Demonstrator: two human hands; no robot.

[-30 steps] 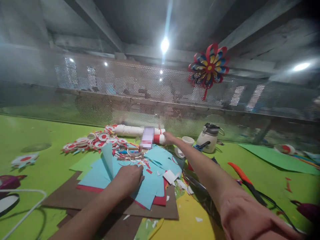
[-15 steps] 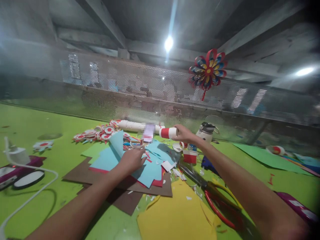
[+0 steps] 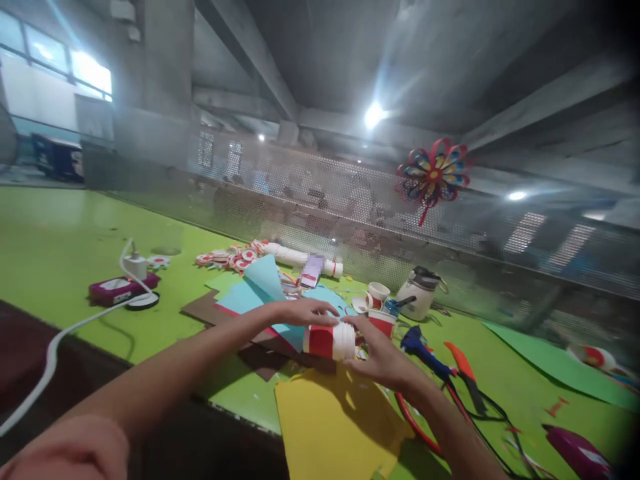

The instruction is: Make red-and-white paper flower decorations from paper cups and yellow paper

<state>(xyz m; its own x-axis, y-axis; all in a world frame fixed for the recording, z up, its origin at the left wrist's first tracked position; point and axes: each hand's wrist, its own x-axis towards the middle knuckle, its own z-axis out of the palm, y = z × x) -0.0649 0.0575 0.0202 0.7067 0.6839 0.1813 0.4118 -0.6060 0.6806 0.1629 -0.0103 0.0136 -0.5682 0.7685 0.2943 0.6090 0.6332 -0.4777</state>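
A short stack of red-and-white paper cups (image 3: 323, 341) lies sideways above the yellow paper, its rims pointing right. My right hand (image 3: 377, 357) grips the rim end between thumb and fingers. My left hand (image 3: 313, 312) reaches over the top of the stack with fingers stretched out and slightly apart; whether it presses on the cups I cannot tell. Blue paper sheets (image 3: 265, 277) lie behind my left hand, over brown sheets (image 3: 200, 307). Yellow paper (image 3: 335, 420) is below the cups. Just behind my right hand stands another red-and-white cup (image 3: 383, 323).
A long white cup stack (image 3: 287, 255), a phone (image 3: 313, 270) and red-and-white cutouts (image 3: 235, 257) lie at the back. A kettle (image 3: 419, 293) stands right of centre. On the right are a blue glue gun (image 3: 423, 347), an orange-handled tool (image 3: 463, 370) and green paper (image 3: 545, 363).
My right hand has brought the cup stack from the back toward me. My left hand has moved from the blue paper to the cups. The view has shifted, showing more of the table's left side.
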